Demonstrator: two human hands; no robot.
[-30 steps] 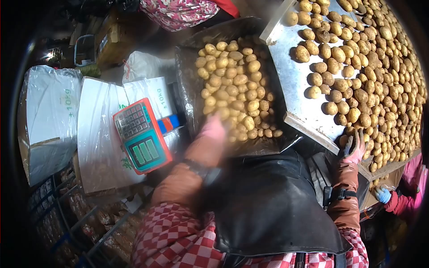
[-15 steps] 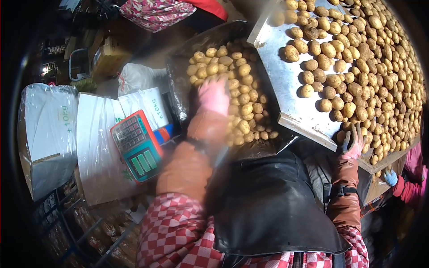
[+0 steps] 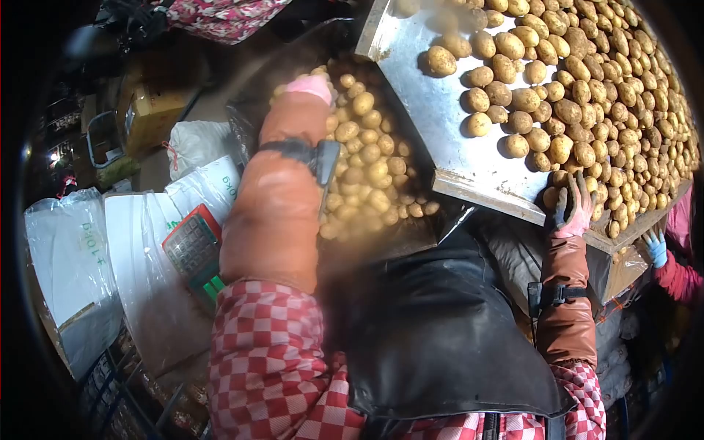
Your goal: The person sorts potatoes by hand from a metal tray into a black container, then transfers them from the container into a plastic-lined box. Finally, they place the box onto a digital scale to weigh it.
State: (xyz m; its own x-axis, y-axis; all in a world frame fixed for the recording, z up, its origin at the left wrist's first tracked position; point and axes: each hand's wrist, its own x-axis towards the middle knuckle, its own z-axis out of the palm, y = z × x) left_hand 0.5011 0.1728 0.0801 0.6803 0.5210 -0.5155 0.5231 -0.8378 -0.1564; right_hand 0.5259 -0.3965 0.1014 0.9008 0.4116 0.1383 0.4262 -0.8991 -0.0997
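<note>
And there's a small bright light (image 3: 53,156) glinting at far left, deep shadow around it! Here's a brown carton (image 3: 152,111) above the grey floor (image 3: 152,170), while metal rails (image 3: 174,398) cross the dim lower-left corner.

The left hand (image 3: 309,86) is blurred, and its hold seems partly hidden.

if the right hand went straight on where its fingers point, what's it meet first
Most likely the loose potatoes just beyond the fingertips of the right hand, on the metal table, though depth is hard to judge here.
</note>
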